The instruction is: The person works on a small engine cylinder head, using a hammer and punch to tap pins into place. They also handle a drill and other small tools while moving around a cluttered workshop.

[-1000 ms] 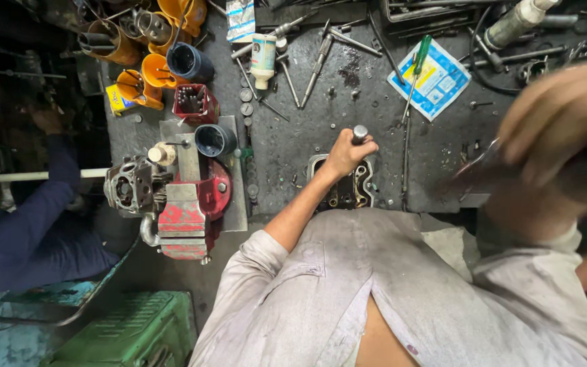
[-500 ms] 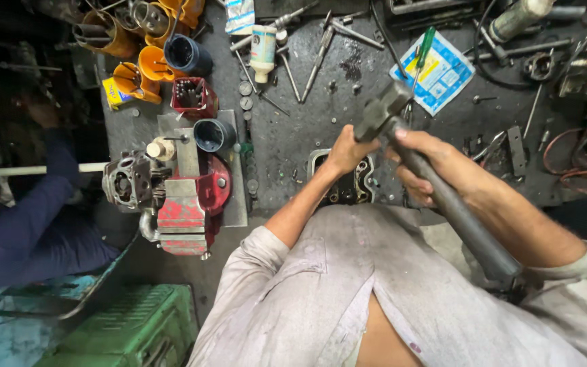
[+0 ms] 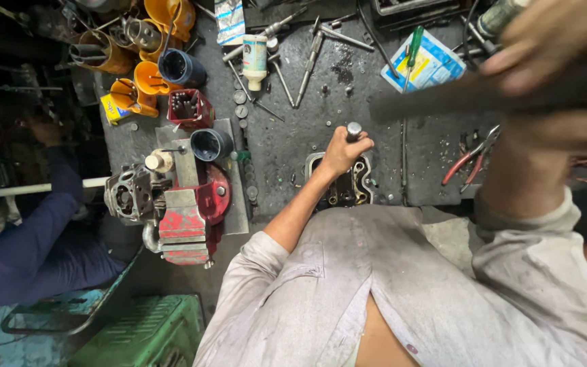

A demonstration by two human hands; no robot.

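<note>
Left hand [image 3: 342,151] hasn't budged since half a second ago — its grip is wrapped tight round a steel punch [image 3: 354,128], only the round top end poking out above the fist. The punch stands upright on the dark metal engine part [image 3: 348,189] lying at the near edge of the worktop [image 3: 287,136], right in front of the person's chest.

The big change is the right hand [image 3: 545,41]. Half a second back it was low, the hammer head down close to the punch. Now it's swung way up toward the camera, top right of the view and badly blurred. Its fingers are closed round the hammer handle [image 3: 484,92], which shows as a dark smear running left across the frame, well above the punch. The head end is too blurred to make out.

Everything else on the worktop sits just as it did:
- red-handled pliers [image 3: 469,162] to the right of the engine part
- green-handled screwdriver [image 3: 414,46] lying over a blue and white packet [image 3: 433,64]
- white bottle [image 3: 255,58] further back
- red vise [image 3: 188,217] at the left with a small engine block [image 3: 130,194] beside it
- orange cups [image 3: 147,78] in the far left corner

A person in a blue sleeve [image 3: 49,224] is at the left, same spot as before.
</note>
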